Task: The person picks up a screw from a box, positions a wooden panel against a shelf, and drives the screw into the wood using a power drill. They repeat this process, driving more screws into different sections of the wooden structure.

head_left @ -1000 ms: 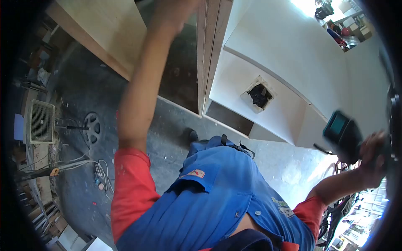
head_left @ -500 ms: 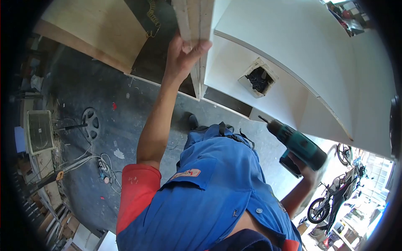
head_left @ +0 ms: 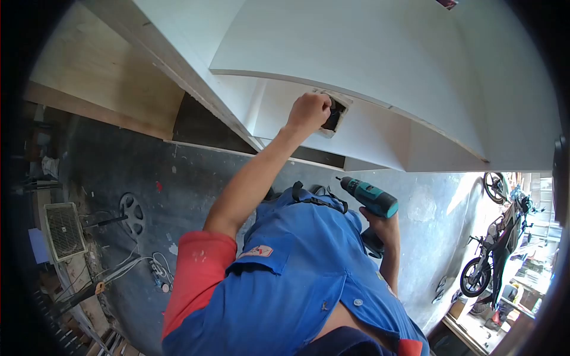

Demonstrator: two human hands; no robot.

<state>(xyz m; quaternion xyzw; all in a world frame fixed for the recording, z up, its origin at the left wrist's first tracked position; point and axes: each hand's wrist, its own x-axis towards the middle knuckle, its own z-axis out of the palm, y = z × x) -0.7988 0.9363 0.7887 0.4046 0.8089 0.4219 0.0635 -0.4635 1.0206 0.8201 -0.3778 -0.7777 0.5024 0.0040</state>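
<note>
My left hand point(head_left: 310, 113) reaches over a small open box point(head_left: 328, 133) on a white cabinet shelf point(head_left: 374, 133). Its fingers are curled together at the box's opening, and whatever lies within them is hidden. Dark contents, apparently black screws point(head_left: 336, 116), show inside the box beside the knuckles. A teal and black cordless drill point(head_left: 369, 196) is in the grip of my right hand point(head_left: 383, 228), in front of my waist. The drill's bit points up and left, toward the cabinet's lower edge.
A white panel point(head_left: 356, 47) overhangs the shelf, and an upright panel point(head_left: 196, 89) stands at its left. Plywood point(head_left: 107, 77) lies farther left. A fan point(head_left: 64, 231), a wheel-shaped base point(head_left: 132, 215) and coiled cable point(head_left: 160, 273) are on the left; a motorcycle point(head_left: 499, 249) stands right.
My left hand has let go of the upright panel's edge and moved right to the box. The drill has come left and closer to my body, while the view has shifted.
</note>
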